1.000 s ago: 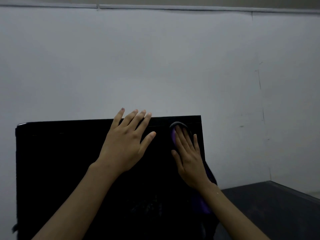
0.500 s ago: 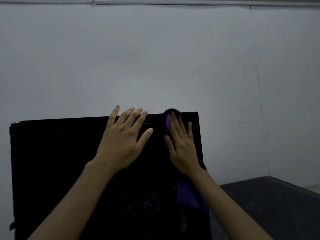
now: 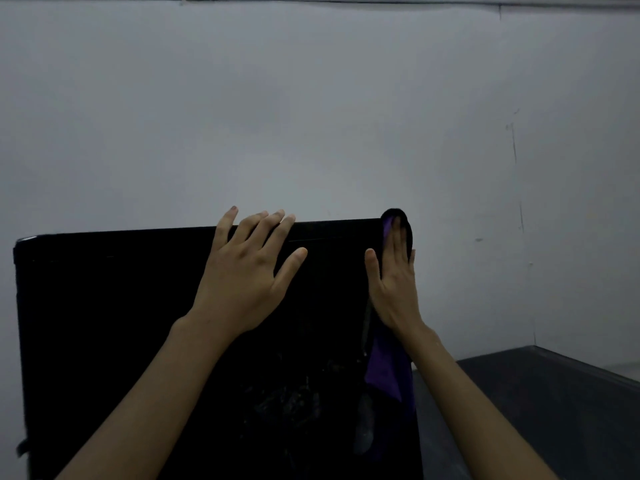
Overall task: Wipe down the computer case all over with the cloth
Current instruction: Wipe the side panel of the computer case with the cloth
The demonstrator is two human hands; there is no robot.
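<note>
A black computer case (image 3: 114, 323) stands upright in front of me, its broad dark side facing me. My left hand (image 3: 246, 275) lies flat on that side near the top edge, fingers spread, holding nothing. My right hand (image 3: 393, 278) presses a purple cloth (image 3: 386, 372) against the case's top right corner. The cloth wraps over the corner above my fingertips and hangs down below my wrist along the right edge.
A plain white wall (image 3: 311, 116) rises right behind the case. A dark table surface (image 3: 536, 403) extends to the right of the case, with its far edge near the wall.
My right hand has slid with the cloth up and to the right, from the side panel to the top right corner. My left hand has stayed flat near the top edge.
</note>
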